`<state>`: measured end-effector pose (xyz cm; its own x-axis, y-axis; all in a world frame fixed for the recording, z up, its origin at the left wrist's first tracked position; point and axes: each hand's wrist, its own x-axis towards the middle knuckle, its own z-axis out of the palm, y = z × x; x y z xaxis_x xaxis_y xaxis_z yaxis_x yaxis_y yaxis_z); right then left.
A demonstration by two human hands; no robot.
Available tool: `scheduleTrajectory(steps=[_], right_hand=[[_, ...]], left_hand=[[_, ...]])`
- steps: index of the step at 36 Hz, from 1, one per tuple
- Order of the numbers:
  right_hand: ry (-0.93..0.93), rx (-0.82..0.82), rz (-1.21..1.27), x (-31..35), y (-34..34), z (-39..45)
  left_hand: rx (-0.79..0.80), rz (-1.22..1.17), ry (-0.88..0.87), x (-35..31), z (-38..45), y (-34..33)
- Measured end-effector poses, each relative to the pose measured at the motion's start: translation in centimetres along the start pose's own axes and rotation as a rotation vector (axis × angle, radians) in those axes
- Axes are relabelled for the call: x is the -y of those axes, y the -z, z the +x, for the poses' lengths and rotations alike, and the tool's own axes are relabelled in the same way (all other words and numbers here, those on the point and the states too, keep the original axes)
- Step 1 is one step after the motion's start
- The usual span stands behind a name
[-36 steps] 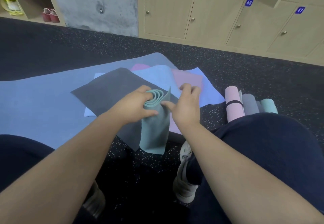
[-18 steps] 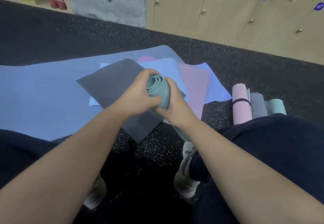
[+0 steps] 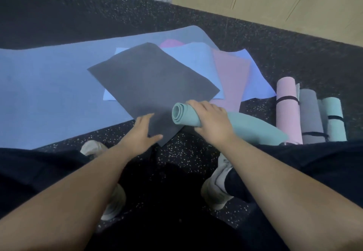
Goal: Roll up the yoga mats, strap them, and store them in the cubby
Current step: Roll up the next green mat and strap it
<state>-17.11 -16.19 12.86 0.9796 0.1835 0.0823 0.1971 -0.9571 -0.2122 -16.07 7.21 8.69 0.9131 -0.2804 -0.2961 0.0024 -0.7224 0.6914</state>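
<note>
Right hand grips rolled teal foam mat, held over near corner of flat dark grey foam sheet; left hand spread, fingers on that sheet's near edge. Three strapped rolls, pink, grey, teal, lie on speckled black floor at right

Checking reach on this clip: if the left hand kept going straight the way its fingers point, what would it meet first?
Probably the dark grey mat: the left hand already overlaps its near edge, fingers pointing up across it. Contact is unclear.
</note>
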Motion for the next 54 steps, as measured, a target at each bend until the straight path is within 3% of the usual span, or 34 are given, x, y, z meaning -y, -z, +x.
scheduleTrajectory(steps=[10, 21, 26, 34, 44, 54], right_hand=[[-0.058, 0.064, 0.108, -1.5, -4.7, 0.2], [-0.090, 0.113, 0.108, -1.0, -6.2, 1.3], [-0.087, 0.117, 0.105, -0.2, -5.7, 1.4], [-0.083, 0.051, 0.202, 2.2, -2.1, 2.3], [-0.013, -0.101, 0.387, 6.8, 9.1, 4.2], [0.212, -0.211, 0.212, 8.9, 18.2, 4.7]], left_hand=[[0.299, 0.187, 0.278, 8.3, 2.5, -5.9], [0.430, 0.272, 0.402, 9.8, 2.4, -9.3], [0.286, 0.201, 0.302, 8.0, 2.5, -7.5], [-0.049, 0.003, -0.066, -0.2, 2.5, -0.4], [-0.374, -0.132, -0.344, -10.2, -2.9, 11.9], [-0.357, -0.227, -0.491, -15.3, -8.6, 19.0]])
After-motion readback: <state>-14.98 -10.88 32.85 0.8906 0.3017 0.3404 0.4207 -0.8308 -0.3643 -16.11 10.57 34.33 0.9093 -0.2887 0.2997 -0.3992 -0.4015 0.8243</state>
